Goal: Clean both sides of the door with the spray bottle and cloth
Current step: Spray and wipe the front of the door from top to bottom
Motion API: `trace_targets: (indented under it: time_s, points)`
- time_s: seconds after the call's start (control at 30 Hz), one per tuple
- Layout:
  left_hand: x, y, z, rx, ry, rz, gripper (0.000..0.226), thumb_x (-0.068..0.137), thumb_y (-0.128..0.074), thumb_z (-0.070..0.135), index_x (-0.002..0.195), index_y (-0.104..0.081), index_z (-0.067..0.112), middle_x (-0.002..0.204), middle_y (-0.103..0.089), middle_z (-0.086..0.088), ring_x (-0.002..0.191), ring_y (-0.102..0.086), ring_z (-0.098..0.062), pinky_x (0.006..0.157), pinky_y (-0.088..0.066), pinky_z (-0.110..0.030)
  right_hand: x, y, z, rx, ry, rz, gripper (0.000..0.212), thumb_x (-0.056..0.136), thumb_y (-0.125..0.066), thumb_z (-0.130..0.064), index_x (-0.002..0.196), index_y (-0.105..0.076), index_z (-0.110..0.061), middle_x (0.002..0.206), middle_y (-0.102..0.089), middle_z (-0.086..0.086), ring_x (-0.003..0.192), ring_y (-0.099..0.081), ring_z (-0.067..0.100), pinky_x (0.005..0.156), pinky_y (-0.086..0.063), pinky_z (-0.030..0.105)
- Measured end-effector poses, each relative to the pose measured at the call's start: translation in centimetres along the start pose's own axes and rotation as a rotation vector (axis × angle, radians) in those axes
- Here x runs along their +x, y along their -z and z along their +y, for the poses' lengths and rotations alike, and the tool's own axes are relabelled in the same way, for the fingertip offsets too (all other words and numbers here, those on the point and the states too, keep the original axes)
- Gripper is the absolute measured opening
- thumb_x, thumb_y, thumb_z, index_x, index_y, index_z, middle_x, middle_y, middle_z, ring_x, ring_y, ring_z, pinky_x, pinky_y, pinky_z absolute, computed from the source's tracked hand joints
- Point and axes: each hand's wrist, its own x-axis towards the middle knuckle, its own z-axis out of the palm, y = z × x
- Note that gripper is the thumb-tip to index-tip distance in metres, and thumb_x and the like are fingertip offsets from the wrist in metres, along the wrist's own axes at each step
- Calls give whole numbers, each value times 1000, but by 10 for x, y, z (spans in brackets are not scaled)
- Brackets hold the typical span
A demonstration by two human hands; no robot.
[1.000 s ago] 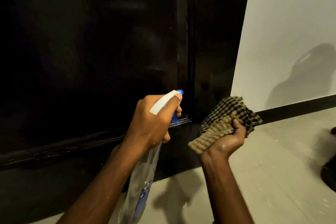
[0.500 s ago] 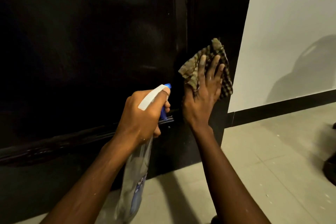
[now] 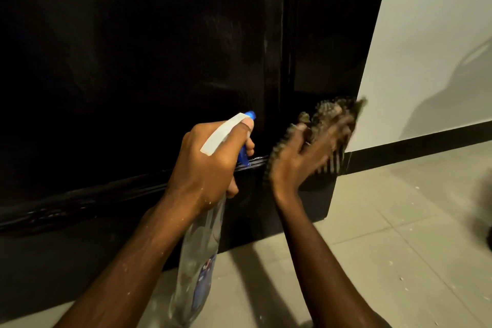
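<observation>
A glossy black door fills the left and middle of the view, down to the floor. My left hand grips a clear spray bottle by its white and blue trigger head, whose nozzle points at the door. My right hand, blurred by motion, presses a checked brown and black cloth flat against the black strip at the door's right edge, low down near the floor.
A white wall with a black skirting board runs to the right of the door. Pale floor tiles speckled with white flecks lie below. Something dark sits at the far right edge.
My right hand lifted the cloth from beside the bottle onto the door's right edge, wiped high, then slid down and to the right. The left hand with the bottle stayed almost still.
</observation>
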Motion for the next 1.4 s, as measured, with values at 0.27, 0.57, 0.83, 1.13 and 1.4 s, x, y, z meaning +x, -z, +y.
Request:
trace_targets:
  time_s: [0.27, 0.57, 0.83, 1.13, 1.4]
  points:
    - [-2, -13, -10, -1, 12, 4, 45, 91, -45, 48, 74, -65, 12, 71, -67, -10, 33, -52, -24, 37, -47, -40, -23, 16, 80, -162, 273, -36, 65, 105, -27, -50, 160, -21, -16, 168, -13, 7, 156, -10, 24, 126, -6, 38]
    - [-6, -13, -16, -18, 22, 8, 45, 92, -44, 47, 72, -65, 13, 69, -67, -9, 32, -50, -22, 36, -46, -34, -15, 4, 29, 1, 73, 86, 69, 105, -38, -40, 159, -15, -4, 167, -12, 18, 153, -6, 14, 122, 1, 17]
    - [-9, -11, -18, 7, 9, 26, 45, 91, -43, 46, 74, -65, 11, 56, -63, -4, 29, -48, -18, 36, -45, -31, -47, 19, 109, -243, 404, -110, 64, 102, -26, -47, 161, -18, -25, 169, -9, 0, 156, -8, 24, 126, -6, 40]
    - [-14, 1, -22, 3, 27, 40, 44, 90, -44, 48, 74, -66, 13, 70, -69, -11, 34, -53, -28, 37, -45, -33, -23, 13, 48, 250, -661, 367, 59, 107, -44, -30, 155, -27, 1, 160, -32, 16, 147, -32, 28, 103, -18, 4]
    - [-20, 11, -28, -7, 25, 82, 42, 92, -44, 45, 74, -65, 13, 69, -68, -9, 34, -52, -29, 36, -43, -31, -79, 7, 98, -156, 275, -175, 69, 100, -25, -60, 161, -13, -32, 169, -4, -4, 156, -7, 26, 126, -2, 47]
